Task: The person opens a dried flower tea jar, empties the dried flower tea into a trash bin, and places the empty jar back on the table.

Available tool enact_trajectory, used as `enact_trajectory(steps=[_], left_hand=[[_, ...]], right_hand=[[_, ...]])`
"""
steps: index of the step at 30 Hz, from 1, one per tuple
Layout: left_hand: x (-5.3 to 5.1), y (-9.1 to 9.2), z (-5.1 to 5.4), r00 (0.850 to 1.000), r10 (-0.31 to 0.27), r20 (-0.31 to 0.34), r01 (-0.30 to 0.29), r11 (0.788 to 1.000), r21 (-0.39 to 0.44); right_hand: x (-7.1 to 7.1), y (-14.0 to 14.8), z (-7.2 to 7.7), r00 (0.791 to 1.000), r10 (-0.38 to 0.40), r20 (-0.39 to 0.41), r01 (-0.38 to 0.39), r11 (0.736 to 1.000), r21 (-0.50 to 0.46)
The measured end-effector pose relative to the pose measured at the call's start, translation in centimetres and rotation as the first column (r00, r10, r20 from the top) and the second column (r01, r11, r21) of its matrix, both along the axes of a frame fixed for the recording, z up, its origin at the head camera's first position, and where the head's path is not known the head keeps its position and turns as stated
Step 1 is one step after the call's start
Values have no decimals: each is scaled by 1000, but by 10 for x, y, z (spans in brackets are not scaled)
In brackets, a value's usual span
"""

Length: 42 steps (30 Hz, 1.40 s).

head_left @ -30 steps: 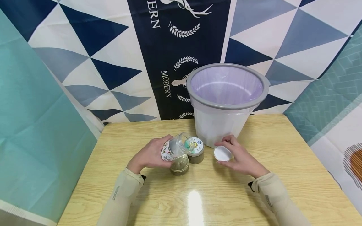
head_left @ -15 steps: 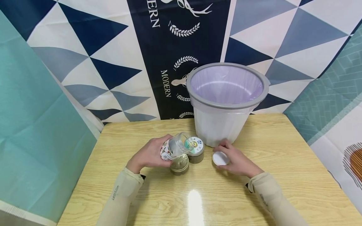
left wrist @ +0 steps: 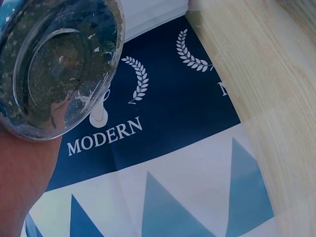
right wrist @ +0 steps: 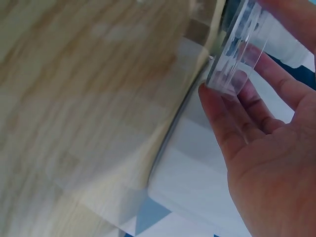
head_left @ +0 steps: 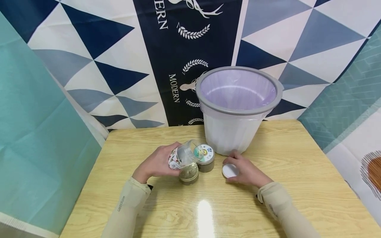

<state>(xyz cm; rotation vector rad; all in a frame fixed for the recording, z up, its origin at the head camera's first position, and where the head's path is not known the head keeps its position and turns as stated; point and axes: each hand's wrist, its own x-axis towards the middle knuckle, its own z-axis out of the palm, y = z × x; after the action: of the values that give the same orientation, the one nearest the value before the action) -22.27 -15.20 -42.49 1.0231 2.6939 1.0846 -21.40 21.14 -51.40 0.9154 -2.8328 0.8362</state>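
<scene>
My left hand (head_left: 159, 162) grips a clear jar (head_left: 186, 155) with a floral label, tilted so its uncovered mouth points right. The jar's see-through base (left wrist: 54, 74) fills the upper left of the left wrist view. Just below and behind it stand a gold-topped jar (head_left: 189, 174) and a jar with a printed white top (head_left: 206, 155). To their right, my right hand (head_left: 245, 169) pinches a small round lid (head_left: 230, 171) by its edge, thumb on the near side and fingers on the far side. In the right wrist view that lid (right wrist: 242, 49) looks clear and ridged.
Behind the right hand a tall white bin (head_left: 230, 132) with a grey rim and a pale purple lining stands against the patterned cloth backdrop (head_left: 119, 66). Everything stands on a light wooden table (head_left: 166, 208); teal cloth (head_left: 41, 138) hangs at the left.
The right hand has shifted left and toward me with the lid, which now sits a little nearer the jars. The left hand and its jar have stayed almost still.
</scene>
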Motion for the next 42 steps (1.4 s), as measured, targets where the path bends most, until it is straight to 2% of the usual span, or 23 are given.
enact_trajectory(steps=[10,21,37,40,42], left_hand=[[1,0,-3,1000,6,5,-6,1000,-1],[0,-2,-2,1000,2,-8,-2,1000,1],[0,-3,2,1000,22,-1,-22,1000,-14],[0,-3,2,1000,24,2,-24,1000,-4],[0,-3,3,1000,27,-5,-27,1000,0]], right_hand=[[3,-4,-6,1000,-19,24,18,999,39],[2,-2,-4,999,-28,39,26,998,60],[1,0,-6,1000,-10,24,8,999,43],[3,0,-4,1000,-15,18,14,999,52],[5,-1,1,1000,-20,-13,21,998,67]])
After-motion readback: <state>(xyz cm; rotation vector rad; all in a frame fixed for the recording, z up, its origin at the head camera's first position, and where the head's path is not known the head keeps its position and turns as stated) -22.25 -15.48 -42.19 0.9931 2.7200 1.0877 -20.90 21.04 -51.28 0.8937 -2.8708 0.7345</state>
